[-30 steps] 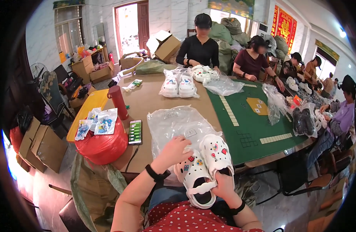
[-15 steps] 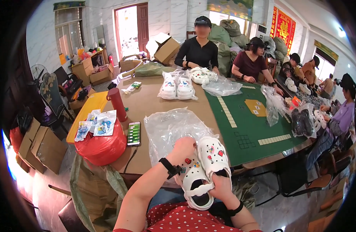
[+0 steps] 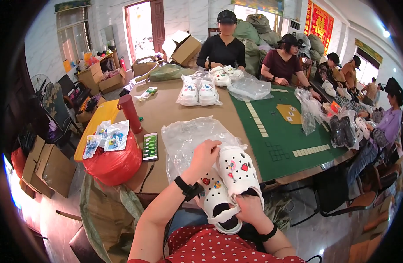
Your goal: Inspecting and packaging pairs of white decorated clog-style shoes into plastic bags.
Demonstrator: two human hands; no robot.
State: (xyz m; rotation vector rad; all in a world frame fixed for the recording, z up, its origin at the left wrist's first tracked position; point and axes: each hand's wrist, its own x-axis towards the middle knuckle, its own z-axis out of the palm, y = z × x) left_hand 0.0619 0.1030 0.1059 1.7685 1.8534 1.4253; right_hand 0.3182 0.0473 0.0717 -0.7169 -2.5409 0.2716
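Observation:
A pair of white clogs (image 3: 235, 171) with small coloured charms lies tilted in front of me, toes pointing away. My right hand (image 3: 250, 207) grips them near the heel straps, its fingers partly hidden inside the right clog. Over the near part of a clear plastic bag (image 3: 188, 131), just beyond the left clog's toe, my left hand (image 3: 204, 157) has its fingertips pressed together. Whether a fold of the bag is between them cannot be made out. The bag lies flat on the brown tabletop (image 3: 162, 105).
Left of the bag are a phone (image 3: 150, 147), a red flask (image 3: 130, 115) and a red plastic bundle (image 3: 111, 164) topped with small packets. Bagged white clogs (image 3: 198, 91) stand farther back. A green mat (image 3: 271, 144) covers the right side. Co-workers sit beyond and to the right.
My left hand has moved slightly up and left, away from the clogs' toes. The clogs have shifted a little to the left, still in my right hand.

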